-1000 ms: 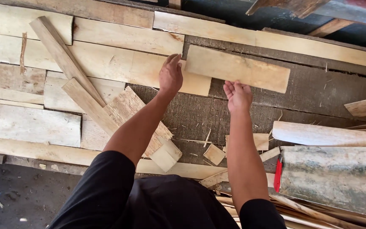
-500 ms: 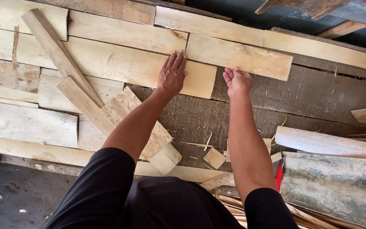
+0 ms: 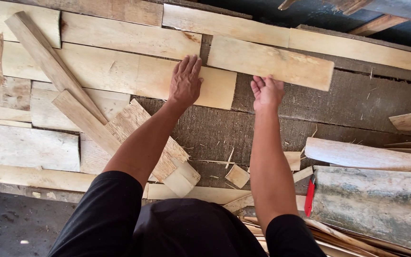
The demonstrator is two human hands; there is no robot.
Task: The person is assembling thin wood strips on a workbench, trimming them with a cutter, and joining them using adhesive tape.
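Observation:
My left hand [image 3: 185, 81] lies flat, fingers spread, on a pale wooden board [image 3: 120, 74] that runs left across the dark weathered planks [image 3: 243, 128]. My right hand [image 3: 266, 91] touches the near edge of a shorter pale plank [image 3: 269, 62], fingers curled under that edge. That plank lies slightly tilted, just right of my left hand and above the dark surface.
Several pale boards cover the left side, with a diagonal slat [image 3: 48, 62] across them. Small offcuts [image 3: 236, 175] and splinters lie near my body. A curved pale board [image 3: 367, 154], a grey slab [image 3: 372, 204] and a red tool handle [image 3: 309, 197] sit at the right.
The short plank has slid up and away from me under my right hand. My left hand has settled flat on the long board.

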